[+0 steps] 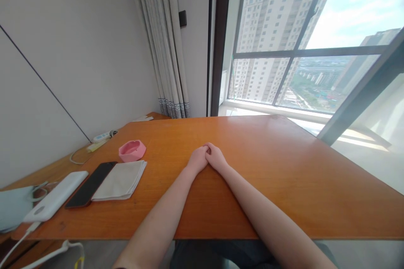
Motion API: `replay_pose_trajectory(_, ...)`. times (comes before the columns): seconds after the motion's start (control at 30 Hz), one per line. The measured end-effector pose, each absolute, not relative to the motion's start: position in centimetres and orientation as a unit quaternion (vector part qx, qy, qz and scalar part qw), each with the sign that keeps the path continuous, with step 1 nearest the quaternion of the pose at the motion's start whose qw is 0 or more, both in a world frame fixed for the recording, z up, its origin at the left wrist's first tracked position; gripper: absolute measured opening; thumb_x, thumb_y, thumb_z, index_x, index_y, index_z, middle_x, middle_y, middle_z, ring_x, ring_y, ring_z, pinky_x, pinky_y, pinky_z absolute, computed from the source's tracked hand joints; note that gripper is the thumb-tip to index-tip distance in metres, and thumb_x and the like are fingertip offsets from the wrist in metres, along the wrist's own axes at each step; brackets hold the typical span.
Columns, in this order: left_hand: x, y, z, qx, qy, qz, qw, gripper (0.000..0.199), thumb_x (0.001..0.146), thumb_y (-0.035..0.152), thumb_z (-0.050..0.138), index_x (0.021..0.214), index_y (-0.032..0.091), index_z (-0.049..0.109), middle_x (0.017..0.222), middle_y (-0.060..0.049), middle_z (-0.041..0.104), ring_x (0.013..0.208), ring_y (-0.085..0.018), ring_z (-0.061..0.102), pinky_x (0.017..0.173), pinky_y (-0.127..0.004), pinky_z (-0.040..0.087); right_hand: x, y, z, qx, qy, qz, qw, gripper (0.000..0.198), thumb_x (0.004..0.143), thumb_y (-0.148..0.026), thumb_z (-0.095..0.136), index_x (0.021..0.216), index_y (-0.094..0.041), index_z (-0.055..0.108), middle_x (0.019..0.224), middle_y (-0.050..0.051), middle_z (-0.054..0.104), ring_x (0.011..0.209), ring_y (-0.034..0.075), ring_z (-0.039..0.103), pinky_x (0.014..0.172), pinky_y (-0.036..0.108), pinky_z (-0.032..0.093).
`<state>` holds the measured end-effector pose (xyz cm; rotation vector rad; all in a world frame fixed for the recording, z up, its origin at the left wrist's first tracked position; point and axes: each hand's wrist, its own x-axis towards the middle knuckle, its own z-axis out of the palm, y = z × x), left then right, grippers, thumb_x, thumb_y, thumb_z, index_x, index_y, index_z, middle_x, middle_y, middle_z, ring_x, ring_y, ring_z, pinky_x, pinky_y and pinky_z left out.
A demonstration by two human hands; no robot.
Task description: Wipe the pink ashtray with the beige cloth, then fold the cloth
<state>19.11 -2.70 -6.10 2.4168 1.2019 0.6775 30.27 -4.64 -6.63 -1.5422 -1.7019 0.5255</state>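
Tabletop [268, 168], head view; your left hand [197, 159] and right hand [217, 158] rest together toward its middle, fingers folded in on each other, with no object showing in the clasp; whether the palms cover anything cannot be told; a folded cloth [120, 180] and a pink dish [132, 157] lie to your left, well apart from the hands, the dish just behind the cloth's far edge; a dark phone [91, 185] lies along the cloth's left side, and whether the two overlap is unclear.

Note the likely faults; should your left hand pinch the cloth by its top layer alone, the loose plies could slide apart; a low sweep past the cloth could nudge the dish, since the pair sit so close; a push leftward could shift the phone; a forearm catching the white cable [32, 227] could drag the white device [57, 197] toward the near edge.

Observe the cloth's form: pale, flat and roughly rectangular, its stacked layers showing along the right side; the dish is faceted outside, hollow within, and stands upright.
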Motion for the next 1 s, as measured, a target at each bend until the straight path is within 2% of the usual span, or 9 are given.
replay_pose_trajectory(0.53,18.82,-3.17,-6.03,0.864,0.391,0.233,0.214,0.017,0.068,0.008,0.047,0.078,0.016,0.058,0.08,-0.007,0.065,0.073,-0.019,0.058,0.063,-0.027,0.04,30.62,-5.06,-6.71,-0.597,-0.687,0.203,0.362,0.03,0.072,-0.012,0.048,0.099,-0.017,0.06,0.093,0.007,0.066,0.085,0.018,0.058,0.078,0.029,0.043)
replay_pose_trajectory(1.0,18.67,-3.22,-6.02,0.866,0.393,0.23,0.206,0.017,0.069,0.01,0.046,0.078,0.016,0.059,0.083,-0.006,0.067,0.074,-0.018,0.059,0.062,-0.025,0.04,30.54,-4.87,-6.9,-0.599,-0.688,0.199,0.359,0.032,0.071,-0.012,0.048,0.1,-0.017,0.06,0.092,0.006,0.066,0.085,0.018,0.059,0.077,0.027,0.043)
